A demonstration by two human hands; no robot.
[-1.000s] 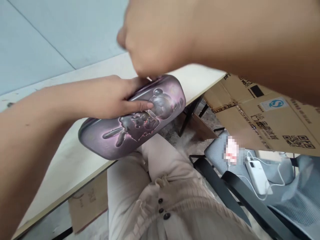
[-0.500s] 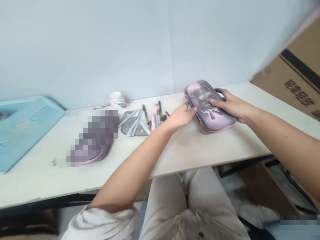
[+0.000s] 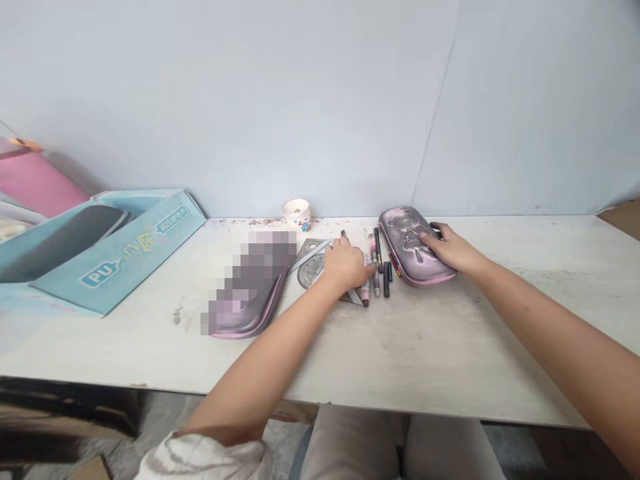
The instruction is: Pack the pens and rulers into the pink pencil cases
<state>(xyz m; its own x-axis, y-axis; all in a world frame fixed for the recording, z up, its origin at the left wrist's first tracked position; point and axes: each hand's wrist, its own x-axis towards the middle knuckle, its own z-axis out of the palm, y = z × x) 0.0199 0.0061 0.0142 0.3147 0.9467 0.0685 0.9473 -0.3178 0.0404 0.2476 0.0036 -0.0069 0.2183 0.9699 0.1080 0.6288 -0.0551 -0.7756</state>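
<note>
a hard pink and grey pencil case (image 3: 417,247) is held flat on a white desk (image 3: 430,360) by the right hand (image 3: 453,250). the hand is spread wide over the case, and the fingers (image 3: 436,230) are hooked around its far side, so it seems to be kept from sliding. the case lies at the far right of the things on the desk, right under that hand. the left hand (image 3: 345,265) is put down to the left of the case, over a thin set square (image 3: 309,252) and beside a round protractor (image 3: 311,273). it is curled narrow, but whether a small thing is held in it cannot be told. pens and markers (image 3: 381,270) are laid side by side between the two hands, it seems so that each one can be seen. a small white cup (image 3: 296,215) is set near the far edge. further left, a blurred thing with a pink edge (image 3: 250,320) is laid down, and a blue box (image 3: 117,250) stands open.
</note>
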